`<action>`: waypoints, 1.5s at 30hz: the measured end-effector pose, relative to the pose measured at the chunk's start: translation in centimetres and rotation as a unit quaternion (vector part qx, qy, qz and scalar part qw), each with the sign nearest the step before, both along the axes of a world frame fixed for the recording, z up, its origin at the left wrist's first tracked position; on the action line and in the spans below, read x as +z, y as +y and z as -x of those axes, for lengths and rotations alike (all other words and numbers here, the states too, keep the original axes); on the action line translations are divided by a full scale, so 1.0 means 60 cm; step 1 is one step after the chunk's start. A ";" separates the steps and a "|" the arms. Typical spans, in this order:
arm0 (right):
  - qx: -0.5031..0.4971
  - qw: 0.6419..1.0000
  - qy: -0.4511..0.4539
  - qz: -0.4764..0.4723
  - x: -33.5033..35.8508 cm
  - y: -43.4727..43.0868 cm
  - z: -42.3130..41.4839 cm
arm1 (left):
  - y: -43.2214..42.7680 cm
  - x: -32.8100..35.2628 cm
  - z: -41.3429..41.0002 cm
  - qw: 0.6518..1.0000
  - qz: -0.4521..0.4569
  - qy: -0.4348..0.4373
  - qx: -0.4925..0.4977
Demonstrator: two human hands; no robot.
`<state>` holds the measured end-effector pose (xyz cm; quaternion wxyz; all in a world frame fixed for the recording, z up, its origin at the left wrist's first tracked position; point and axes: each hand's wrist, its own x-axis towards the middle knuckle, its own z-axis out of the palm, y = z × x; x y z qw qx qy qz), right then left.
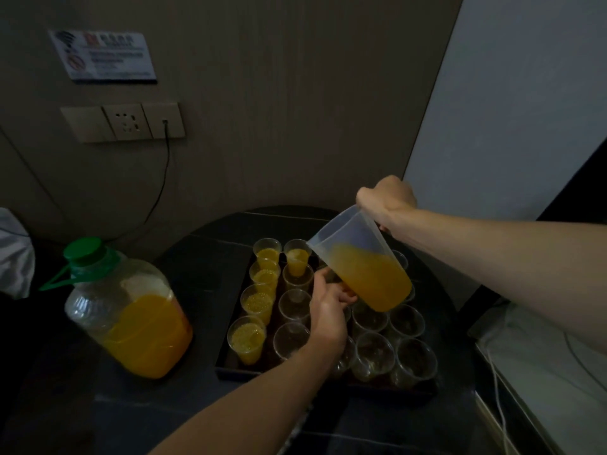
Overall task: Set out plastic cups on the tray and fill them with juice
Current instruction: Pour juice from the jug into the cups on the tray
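The juice pitcher (361, 267) is gripped and tipped by the right hand (387, 198) — a plastic cup (348, 291) is clasped steady by the left hand (328, 310).

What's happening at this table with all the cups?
A person is filling plastic cups on a dark tray with orange juice. The right hand grips a tilted clear jug over them; the left hand reaches in beneath it, its grasp hidden. Five cups at the left hold juice; the rest look empty. A green-capped bottle of juice stands beside the tray.
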<state>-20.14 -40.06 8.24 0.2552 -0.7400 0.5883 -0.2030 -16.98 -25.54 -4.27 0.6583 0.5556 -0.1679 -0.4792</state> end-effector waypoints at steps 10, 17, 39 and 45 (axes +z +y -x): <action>0.023 0.999 0.032 -0.005 0.000 0.013 -0.012 | 0.012 -0.004 0.022 0.999 0.002 0.041 0.010; 0.035 0.998 0.045 -0.006 -0.010 0.008 -0.022 | 0.015 -0.010 0.021 0.999 0.003 0.044 0.009; 0.035 0.998 0.050 0.002 -0.016 0.015 -0.020 | 0.016 -0.017 0.023 0.999 -0.016 0.034 0.025; 0.035 0.998 0.056 0.006 -0.014 0.013 -0.020 | 0.021 -0.009 0.025 0.999 -0.009 0.028 0.018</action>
